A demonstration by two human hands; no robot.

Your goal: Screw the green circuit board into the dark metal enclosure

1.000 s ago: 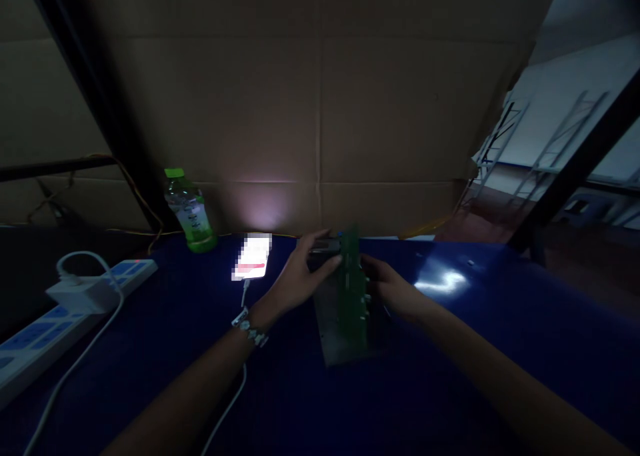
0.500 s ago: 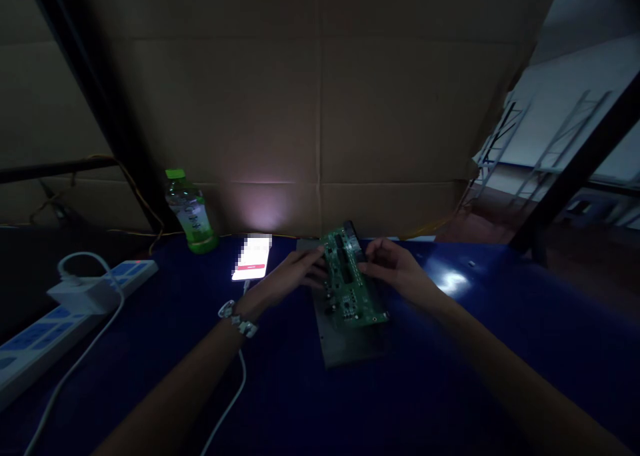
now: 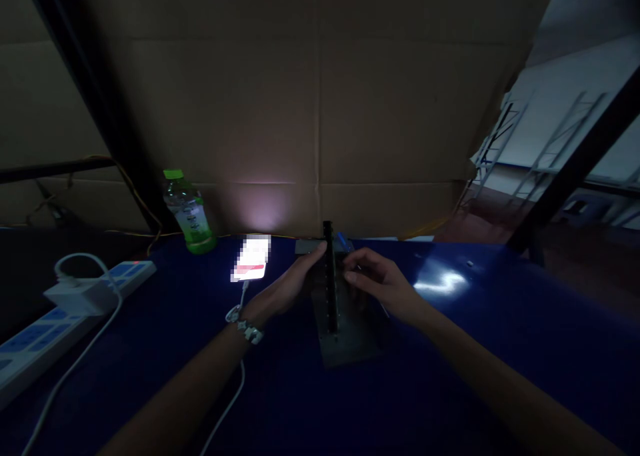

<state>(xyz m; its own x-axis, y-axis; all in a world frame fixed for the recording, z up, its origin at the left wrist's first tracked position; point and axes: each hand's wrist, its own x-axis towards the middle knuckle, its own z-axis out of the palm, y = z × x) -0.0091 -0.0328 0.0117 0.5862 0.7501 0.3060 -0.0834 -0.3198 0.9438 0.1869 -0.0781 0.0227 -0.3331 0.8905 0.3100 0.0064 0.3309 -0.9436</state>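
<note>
The circuit board (image 3: 332, 296) is turned nearly edge-on, with a long black strip along it facing up. My left hand (image 3: 300, 269) grips its left side, thumb near the far end. On the right, my right hand (image 3: 373, 276) has thumb and forefinger pinched close beside the strip; whatever is between them is too dark to make out. Beneath the board lies a dark flat panel (image 3: 350, 349). A slim tool with a blue handle (image 3: 344, 240) shows past my right fingers, and a thin shaft emerges below that hand. My hand hides its middle.
Left of my hands, a lit phone (image 3: 253, 259) is plugged into a white cable (image 3: 243, 376). Behind it stands a green-capped bottle (image 3: 190, 216). A white power strip (image 3: 75, 303) lies at far left. Cardboard (image 3: 225, 109) walls off the back of the blue table (image 3: 450, 376).
The circuit board has tipped from showing its green face to standing nearly edge-on, shifting left. Both hands moved slightly left with it. The blue-handled tool has come into sight.
</note>
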